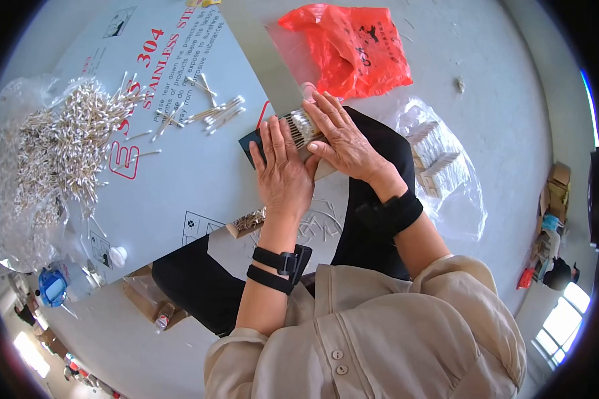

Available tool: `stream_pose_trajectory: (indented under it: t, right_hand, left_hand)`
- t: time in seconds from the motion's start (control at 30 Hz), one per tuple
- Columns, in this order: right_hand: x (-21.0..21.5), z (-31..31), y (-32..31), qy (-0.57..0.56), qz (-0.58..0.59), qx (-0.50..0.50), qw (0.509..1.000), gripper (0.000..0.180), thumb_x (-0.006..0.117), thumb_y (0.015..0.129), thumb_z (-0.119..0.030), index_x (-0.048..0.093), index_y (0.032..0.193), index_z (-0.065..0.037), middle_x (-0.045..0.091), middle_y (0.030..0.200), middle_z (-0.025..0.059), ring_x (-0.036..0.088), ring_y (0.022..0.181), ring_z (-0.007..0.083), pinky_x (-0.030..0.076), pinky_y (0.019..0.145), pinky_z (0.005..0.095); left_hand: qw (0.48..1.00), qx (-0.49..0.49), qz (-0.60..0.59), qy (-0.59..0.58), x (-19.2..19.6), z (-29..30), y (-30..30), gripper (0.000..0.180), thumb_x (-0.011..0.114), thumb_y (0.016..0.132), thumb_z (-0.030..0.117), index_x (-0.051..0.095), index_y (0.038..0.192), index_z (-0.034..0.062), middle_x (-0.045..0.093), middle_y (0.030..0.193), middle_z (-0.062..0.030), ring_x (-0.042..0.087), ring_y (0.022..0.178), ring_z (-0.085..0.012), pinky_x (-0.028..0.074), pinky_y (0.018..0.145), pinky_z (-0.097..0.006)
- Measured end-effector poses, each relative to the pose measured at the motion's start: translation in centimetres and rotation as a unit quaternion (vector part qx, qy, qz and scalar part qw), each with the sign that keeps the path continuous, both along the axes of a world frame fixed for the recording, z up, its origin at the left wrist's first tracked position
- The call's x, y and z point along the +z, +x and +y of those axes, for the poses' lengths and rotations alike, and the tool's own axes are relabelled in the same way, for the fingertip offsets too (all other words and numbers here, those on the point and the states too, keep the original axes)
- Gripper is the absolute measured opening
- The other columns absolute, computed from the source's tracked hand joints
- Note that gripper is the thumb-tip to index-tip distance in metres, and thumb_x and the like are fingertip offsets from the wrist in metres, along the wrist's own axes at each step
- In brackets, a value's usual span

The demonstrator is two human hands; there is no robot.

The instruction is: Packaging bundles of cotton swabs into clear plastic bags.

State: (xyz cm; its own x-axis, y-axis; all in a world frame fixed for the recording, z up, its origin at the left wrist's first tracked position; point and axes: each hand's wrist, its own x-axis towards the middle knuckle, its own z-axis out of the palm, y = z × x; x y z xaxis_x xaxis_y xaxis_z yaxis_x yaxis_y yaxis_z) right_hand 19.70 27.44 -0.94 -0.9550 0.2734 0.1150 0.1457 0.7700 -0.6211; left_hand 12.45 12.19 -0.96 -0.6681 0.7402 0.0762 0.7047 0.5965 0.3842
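Observation:
Between my hands lies a tight row of cotton swabs (301,126), their white tips side by side and their sticks toward my left hand. My left hand (283,169) rests flat with straight fingers across a dark flat piece (249,145) and the stick side of the row. From the other side my right hand (349,143) lies over the white tips, fingers stretched out and thumb toward my left hand. What is under my palms is hidden. Loose cotton swabs (225,114) are scattered on the blue-grey sheet-covered table (173,179) to the left.
A big heap of cotton swabs (80,139) spills from a clear bag at the left. A red plastic bag (353,50) lies at the far side. White packs (436,156) in clear plastic are at the right. A bottle with a blue label (53,286) stands by the table edge.

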Motion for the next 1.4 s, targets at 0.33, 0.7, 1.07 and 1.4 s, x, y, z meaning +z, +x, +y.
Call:
stream_pose_trajectory:
  t: [0.33,0.7,1.07,1.4]
  right_hand:
    - [-2.0,0.5,-0.2,-0.554,0.238,-0.365,0.709,0.055,0.071,0.088,-0.016,0.05,0.136,0.0,0.057,0.128,0.0131,0.057,0.114,0.0256,0.046,0.096,0.0352]
    - [-3.6,0.7,-0.5,-0.71,0.123,-0.341,0.604,0.035,0.075,0.084,-0.02,0.062,0.114,-0.006,0.067,0.099,0.0024,0.066,0.084,0.0139,0.053,0.071,0.0264]
    - [-2.6,0.0,-2.0,-0.751,0.134,-0.321,0.562,0.029,0.071,0.088,-0.025,0.068,0.111,-0.007,0.066,0.094,0.0015,0.061,0.071,0.0114,0.046,0.056,0.0234]
    - [-1.4,-0.3,-2.2,-0.727,0.122,-0.349,0.579,0.027,0.068,0.089,-0.024,0.068,0.109,-0.006,0.065,0.09,0.0015,0.058,0.066,0.0087,0.037,0.048,0.021]
  left_hand:
    - [0.922,0.09,-0.145,0.348,-0.3,-0.5,-1.1,0.065,0.05,0.099,0.033,0.027,0.15,-0.0001,0.024,0.156,-0.0209,0.022,0.145,-0.0381,0.02,0.117,-0.05]
    - [0.969,0.023,-0.034,0.243,0.5,-0.9,-1.7,0.051,0.071,0.077,0.011,0.053,0.124,0.0061,0.047,0.134,-0.0145,0.042,0.123,-0.0359,0.03,0.109,-0.05]
    - [0.794,0.146,-0.267,0.527,-1.1,2.4,-1.7,0.052,0.045,0.103,0.025,0.032,0.144,-0.0056,0.032,0.151,-0.0196,0.028,0.143,-0.0322,0.022,0.118,-0.044]
    - [0.908,0.047,-0.107,0.401,0.0,0.5,-2.1,0.033,0.071,0.082,0.016,0.055,0.108,0.0032,0.047,0.134,-0.0148,0.04,0.13,-0.0343,0.03,0.11,-0.049]
